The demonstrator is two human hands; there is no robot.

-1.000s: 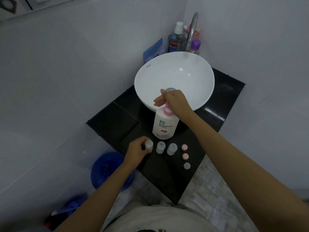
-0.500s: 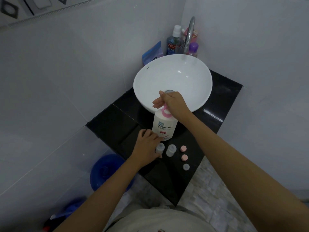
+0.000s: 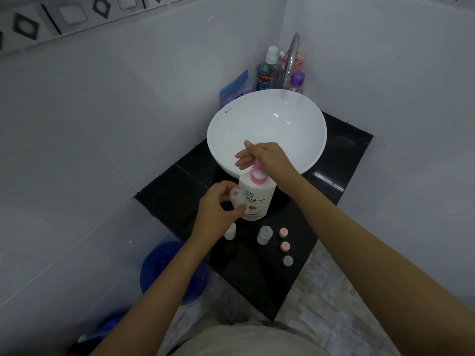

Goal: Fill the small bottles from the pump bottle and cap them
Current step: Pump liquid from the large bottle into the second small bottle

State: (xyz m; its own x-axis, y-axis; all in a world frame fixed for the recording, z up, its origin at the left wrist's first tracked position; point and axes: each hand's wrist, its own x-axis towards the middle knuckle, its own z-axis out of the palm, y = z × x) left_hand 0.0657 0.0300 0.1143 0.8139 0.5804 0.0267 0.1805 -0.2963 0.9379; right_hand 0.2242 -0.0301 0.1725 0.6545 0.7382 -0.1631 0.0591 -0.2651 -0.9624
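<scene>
A white pump bottle (image 3: 258,201) with a pink pump head (image 3: 257,176) stands on the black counter (image 3: 169,196) in front of the basin. My right hand (image 3: 264,158) rests on the pump head, fingers spread. My left hand (image 3: 218,214) holds a small translucent bottle (image 3: 236,196) lifted against the pump bottle's left side. Two more small bottles stand on the counter, one (image 3: 230,231) partly behind my left hand, the other (image 3: 264,235) to its right. Beside them lie two pink caps (image 3: 283,232) (image 3: 285,246) and a grey cap (image 3: 288,260).
A white bowl basin (image 3: 295,111) sits behind the pump bottle, with a chrome tap (image 3: 291,60) and several toiletry bottles (image 3: 267,70) in the corner. White tiled walls close in left and right. A blue bucket (image 3: 164,268) stands on the floor below the counter's left edge.
My left hand picked up a small bottle from the row on the counter and raised it beside the pump bottle. My right hand stayed on the pump head.
</scene>
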